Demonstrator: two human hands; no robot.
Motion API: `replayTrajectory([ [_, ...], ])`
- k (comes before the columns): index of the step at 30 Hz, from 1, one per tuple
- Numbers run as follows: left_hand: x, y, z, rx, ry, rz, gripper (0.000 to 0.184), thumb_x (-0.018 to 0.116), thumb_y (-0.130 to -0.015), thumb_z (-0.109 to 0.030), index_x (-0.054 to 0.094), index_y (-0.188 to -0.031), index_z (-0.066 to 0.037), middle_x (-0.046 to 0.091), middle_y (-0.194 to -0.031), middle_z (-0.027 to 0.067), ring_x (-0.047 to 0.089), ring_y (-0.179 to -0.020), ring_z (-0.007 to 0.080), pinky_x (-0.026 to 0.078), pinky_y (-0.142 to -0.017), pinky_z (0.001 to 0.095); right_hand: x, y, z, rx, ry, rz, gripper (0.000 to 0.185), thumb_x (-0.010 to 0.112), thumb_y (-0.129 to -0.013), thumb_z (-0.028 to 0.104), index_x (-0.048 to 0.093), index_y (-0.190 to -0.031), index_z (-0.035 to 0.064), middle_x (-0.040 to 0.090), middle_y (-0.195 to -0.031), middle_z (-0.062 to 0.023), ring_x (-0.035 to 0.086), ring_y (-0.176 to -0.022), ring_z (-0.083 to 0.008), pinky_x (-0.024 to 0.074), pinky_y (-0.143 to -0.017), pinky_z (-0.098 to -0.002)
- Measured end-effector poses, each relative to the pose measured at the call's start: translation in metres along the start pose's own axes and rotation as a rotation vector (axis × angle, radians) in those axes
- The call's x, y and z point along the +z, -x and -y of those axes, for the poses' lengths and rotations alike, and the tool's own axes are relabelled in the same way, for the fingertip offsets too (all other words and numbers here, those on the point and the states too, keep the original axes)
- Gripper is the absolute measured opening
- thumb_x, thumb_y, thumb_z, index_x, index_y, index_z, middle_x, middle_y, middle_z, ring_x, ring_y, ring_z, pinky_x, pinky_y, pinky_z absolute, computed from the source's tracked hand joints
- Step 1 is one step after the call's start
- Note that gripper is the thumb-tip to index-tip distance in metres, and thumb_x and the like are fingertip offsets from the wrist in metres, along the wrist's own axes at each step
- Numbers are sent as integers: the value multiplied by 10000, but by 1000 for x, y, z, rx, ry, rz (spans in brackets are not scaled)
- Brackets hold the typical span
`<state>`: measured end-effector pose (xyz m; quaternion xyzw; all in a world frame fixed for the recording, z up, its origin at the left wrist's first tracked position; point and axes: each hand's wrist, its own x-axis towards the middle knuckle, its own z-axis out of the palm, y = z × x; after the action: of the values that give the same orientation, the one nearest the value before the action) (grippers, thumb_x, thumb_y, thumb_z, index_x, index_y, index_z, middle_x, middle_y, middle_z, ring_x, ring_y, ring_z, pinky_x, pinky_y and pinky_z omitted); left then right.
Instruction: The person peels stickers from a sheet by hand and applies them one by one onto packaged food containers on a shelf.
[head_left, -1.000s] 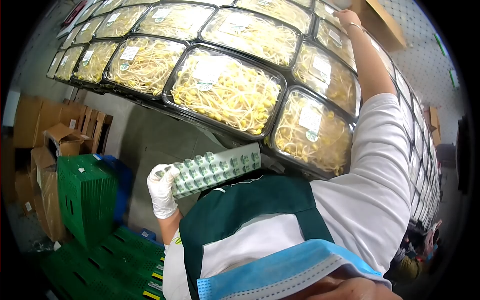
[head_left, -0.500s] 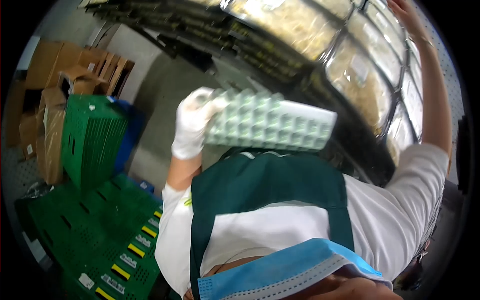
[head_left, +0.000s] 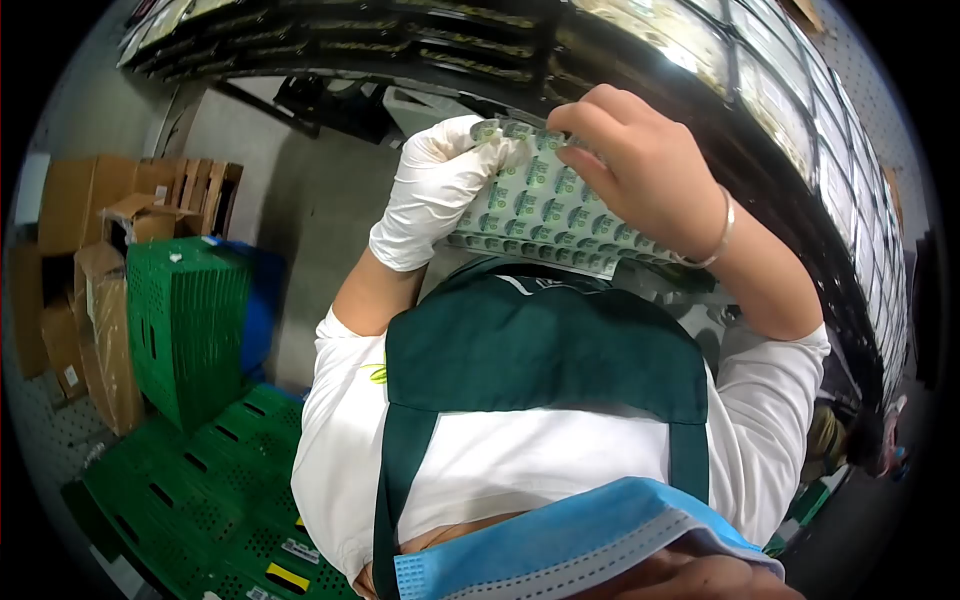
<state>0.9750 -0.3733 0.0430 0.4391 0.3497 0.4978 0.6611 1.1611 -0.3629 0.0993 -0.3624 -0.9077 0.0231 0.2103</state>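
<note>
My left hand (head_left: 435, 185), in a white glove, is closed on the left end of a sheet of green and white labels (head_left: 540, 200) held in front of my chest. Bare and with a bracelet at the wrist, my right hand (head_left: 640, 160) is at the sheet's upper edge, thumb and index finger bent towards each other with a gap between them. Whether a label lies between those fingertips is too small to tell. Beyond the hands stand stacked black trays (head_left: 420, 45); clear-wrapped packs of sprouts (head_left: 670, 35) lie on top.
Green crates (head_left: 185, 330) are stacked at the left, with a blue crate (head_left: 262, 300) behind. Another green crate surface (head_left: 220, 480) lies at the lower left. Cardboard boxes (head_left: 90, 210) and a wooden pallet (head_left: 205, 190) stand farther left. The packs curve down the right side.
My right hand has come back from the far packs to the label sheet. My left hand and the sheet have risen in view, and the view has tilted away from the pack tops.
</note>
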Motion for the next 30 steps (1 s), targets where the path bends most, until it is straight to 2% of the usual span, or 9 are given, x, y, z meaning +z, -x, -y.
replayTrajectory([
  [7,44,-29,19,-232,60,7,91,604,-741,-64,609,-817,-13,615,-702,23,544,-557,53,426,-500,168,-2,50,-21,7,224,-146,170,572,-636,61,567,-800,106,508,-720,5,494,-637,-142,415,-474,-223],
  [18,93,-69,38,-298,59,135,116,602,-758,-59,597,-864,-13,609,-750,25,540,-629,58,430,-558,189,-32,89,-70,318,-250,-137,376,545,-664,-26,495,-1010,109,492,-758,-61,505,-707,-240,442,-598,-315],
  [21,89,-75,44,-303,31,147,118,611,-751,-68,594,-853,-12,606,-743,26,547,-614,61,437,-551,184,-51,91,-67,473,-548,-126,376,534,-706,-61,481,-1048,86,503,-758,-27,528,-669,-128,431,-536,-235],
  [22,90,-76,44,-301,32,152,118,611,-751,-68,594,-853,-12,606,-743,26,547,-614,61,437,-551,184,-53,98,-77,488,-550,-235,390,538,-728,-52,459,-1088,75,515,-793,-14,525,-684,-77,428,-515,-194],
  [25,89,-76,45,-303,45,102,88,616,-745,-65,601,-820,-20,608,-721,24,544,-588,59,441,-522,192,-79,107,-129,459,-799,-625,551,568,-716,-71,345,-1196,79,518,-875,-52,538,-817,-129,486,-679,-231],
  [26,88,-76,45,-315,30,97,84,616,-744,-62,603,-816,-21,608,-717,24,545,-588,59,441,-521,191,-81,107,-146,469,-663,-662,551,590,-755,111,317,-1231,69,517,-1005,-106,548,-882,-203,470,-749,-316],
  [27,87,-76,45,-327,12,90,80,616,-743,-60,605,-813,-23,609,-713,24,546,-588,59,441,-520,191,-83,96,-141,621,-574,-694,537,559,-751,112,310,-1216,12,519,-1024,-173,489,-1018,-274,449,-794,-352],
  [29,81,-76,53,-301,33,100,74,615,-742,-54,606,-810,-24,608,-710,24,546,-586,59,440,-515,190,-72,86,-144,671,-582,-693,668,523,-699,-77,238,-1278,98,399,-1145,-132,466,-993,-185,467,-730,-284],
  [30,78,-77,55,-276,54,101,69,613,-742,-49,608,-807,-26,608,-706,23,546,-583,59,439,-511,189,-72,84,-152,762,-586,-610,784,517,-666,-126,142,-1311,117,278,-1235,-152,467,-984,-216,464,-740,-259],
])
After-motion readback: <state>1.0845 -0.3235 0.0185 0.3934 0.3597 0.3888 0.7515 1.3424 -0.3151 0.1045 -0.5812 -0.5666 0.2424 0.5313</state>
